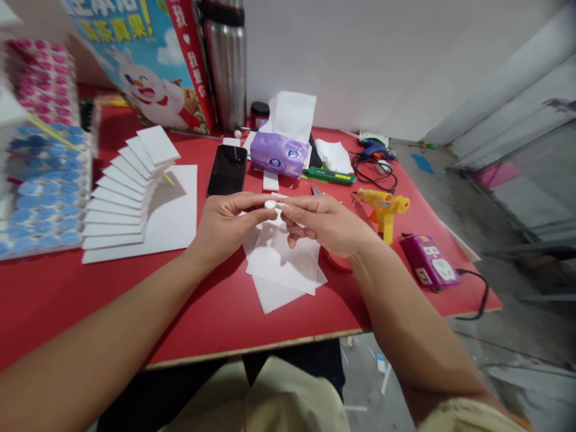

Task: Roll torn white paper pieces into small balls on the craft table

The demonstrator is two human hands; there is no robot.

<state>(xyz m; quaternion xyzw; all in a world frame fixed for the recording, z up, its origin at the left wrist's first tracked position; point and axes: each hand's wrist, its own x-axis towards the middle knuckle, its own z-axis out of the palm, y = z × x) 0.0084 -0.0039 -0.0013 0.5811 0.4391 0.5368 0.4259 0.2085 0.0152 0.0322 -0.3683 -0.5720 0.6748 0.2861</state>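
Above the white paper sheets (281,264), my two hands meet at a small white round piece (270,204). My left hand (229,219) pinches it between thumb and fingers. From its right side a thin white stick-like part (281,206) runs into the fingertips of my right hand (319,219), which are closed on it; whether the two parts are joined, I cannot tell. Scissors (316,190) lie partly hidden behind my right hand. To the left, white foam-board steps (121,198) curve upward like a stair on a white base board (180,222).
A black phone (227,170), purple tissue pack (279,154) and green cutter (330,175) lie behind my hands. At right are a yellow glue gun (382,207) and purple power socket (427,261) with a cord. A steel flask (227,66) and colourful box (148,66) stand at the back.
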